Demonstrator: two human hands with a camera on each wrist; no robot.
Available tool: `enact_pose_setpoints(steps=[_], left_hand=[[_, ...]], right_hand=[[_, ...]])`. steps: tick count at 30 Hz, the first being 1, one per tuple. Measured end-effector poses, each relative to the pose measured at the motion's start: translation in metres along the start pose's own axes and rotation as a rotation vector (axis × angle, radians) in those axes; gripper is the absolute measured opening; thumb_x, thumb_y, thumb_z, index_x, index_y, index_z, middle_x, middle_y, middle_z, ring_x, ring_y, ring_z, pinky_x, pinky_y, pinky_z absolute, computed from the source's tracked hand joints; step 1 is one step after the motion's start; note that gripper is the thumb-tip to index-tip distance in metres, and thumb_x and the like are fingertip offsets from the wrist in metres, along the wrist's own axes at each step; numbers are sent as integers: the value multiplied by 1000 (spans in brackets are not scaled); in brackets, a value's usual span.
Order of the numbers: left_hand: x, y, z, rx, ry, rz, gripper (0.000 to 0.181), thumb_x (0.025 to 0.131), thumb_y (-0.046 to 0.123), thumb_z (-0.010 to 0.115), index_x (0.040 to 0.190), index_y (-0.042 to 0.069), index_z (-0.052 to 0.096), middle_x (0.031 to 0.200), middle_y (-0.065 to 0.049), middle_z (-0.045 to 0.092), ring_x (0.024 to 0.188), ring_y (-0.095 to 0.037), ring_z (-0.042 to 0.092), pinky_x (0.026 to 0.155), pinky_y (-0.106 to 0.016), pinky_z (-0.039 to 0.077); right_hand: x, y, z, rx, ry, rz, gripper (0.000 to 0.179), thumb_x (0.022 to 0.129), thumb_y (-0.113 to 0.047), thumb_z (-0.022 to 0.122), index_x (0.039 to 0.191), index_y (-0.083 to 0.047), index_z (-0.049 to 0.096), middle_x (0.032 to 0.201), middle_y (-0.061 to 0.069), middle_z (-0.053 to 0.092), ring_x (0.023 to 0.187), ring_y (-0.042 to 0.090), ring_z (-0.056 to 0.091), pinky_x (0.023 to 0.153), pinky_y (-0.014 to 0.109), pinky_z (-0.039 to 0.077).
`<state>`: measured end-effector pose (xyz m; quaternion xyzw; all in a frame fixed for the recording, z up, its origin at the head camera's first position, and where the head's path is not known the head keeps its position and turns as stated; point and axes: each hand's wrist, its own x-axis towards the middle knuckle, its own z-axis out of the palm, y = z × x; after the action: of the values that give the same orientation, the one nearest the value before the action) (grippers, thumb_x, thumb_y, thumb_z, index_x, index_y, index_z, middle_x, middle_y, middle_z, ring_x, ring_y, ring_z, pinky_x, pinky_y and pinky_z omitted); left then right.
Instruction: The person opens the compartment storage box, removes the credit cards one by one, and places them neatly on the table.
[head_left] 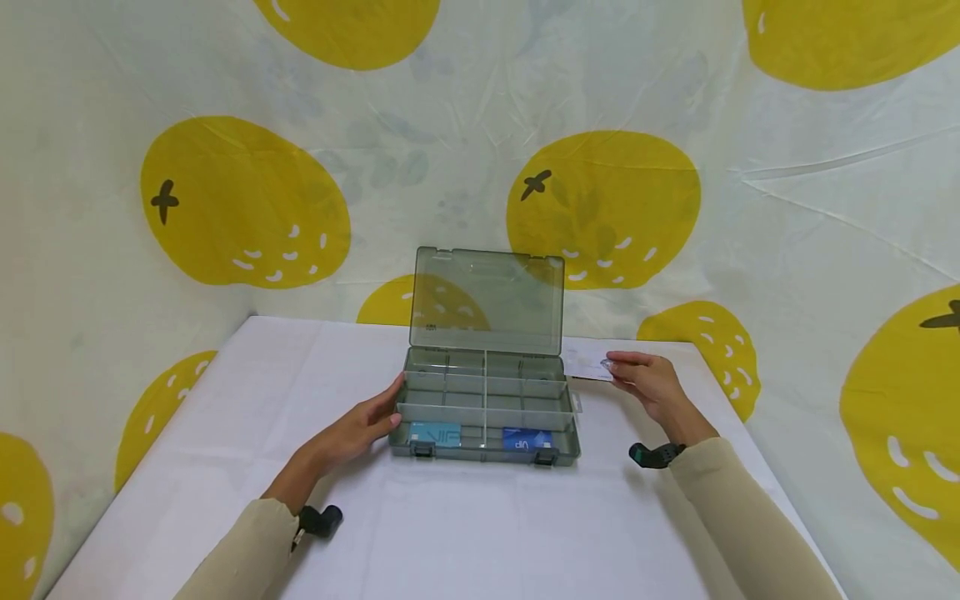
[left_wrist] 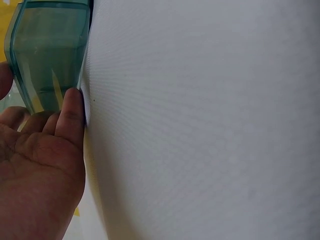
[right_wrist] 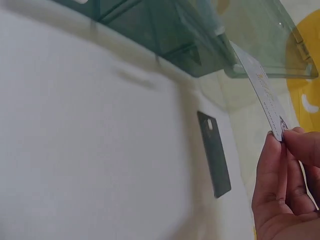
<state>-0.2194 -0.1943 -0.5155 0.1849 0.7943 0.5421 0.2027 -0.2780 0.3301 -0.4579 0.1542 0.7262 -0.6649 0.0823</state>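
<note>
A grey-green see-through compartment box stands on the white table with its lid raised at the back. My left hand holds the box's left side, fingers at the outer wall and thumb near the rim; some fingertips are hidden. Beside the box's back right corner, my right hand pinches a white printed card between thumb and fingers. A light-blue card lies in the front left compartment, and a dark-blue VIP card in the front right one.
Clear dividers split the box into several compartments. A flat tab with a hole shows by the box's right side. Two dark latches are on the front edge. White cloth with yellow fruit prints hangs behind the table.
</note>
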Motion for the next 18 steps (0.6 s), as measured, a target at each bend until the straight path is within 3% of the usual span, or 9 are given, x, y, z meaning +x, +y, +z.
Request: enact_pose_setpoints(steps=[8, 13, 18], left_hand=[[-1, 2, 0, 2, -1, 15, 79, 113, 23, 54, 172, 25, 3, 181, -1, -3, 168, -35, 5, 133, -57, 13], [-2, 3, 0, 1, 3, 8, 78, 113, 22, 54, 172, 24, 3, 181, -2, -2, 167, -35, 6, 133, -58, 13], [-2, 4, 0, 2, 4, 8, 78, 113, 23, 53, 172, 23, 3, 181, -1, -2, 167, -35, 5, 132, -58, 14]], right_hand=[[0, 16, -12, -71, 44, 37, 47, 104, -12, 70, 150, -5, 60, 138, 10, 65, 97, 11, 68, 86, 20, 62], [1, 26, -18, -105, 33, 66, 48, 102, -12, 72, 148, -3, 61, 136, 10, 69, 98, 11, 67, 84, 20, 62], [0, 31, -18, -160, 30, 90, 46, 104, -14, 70, 148, -4, 61, 154, 20, 56, 107, 18, 64, 85, 22, 62]])
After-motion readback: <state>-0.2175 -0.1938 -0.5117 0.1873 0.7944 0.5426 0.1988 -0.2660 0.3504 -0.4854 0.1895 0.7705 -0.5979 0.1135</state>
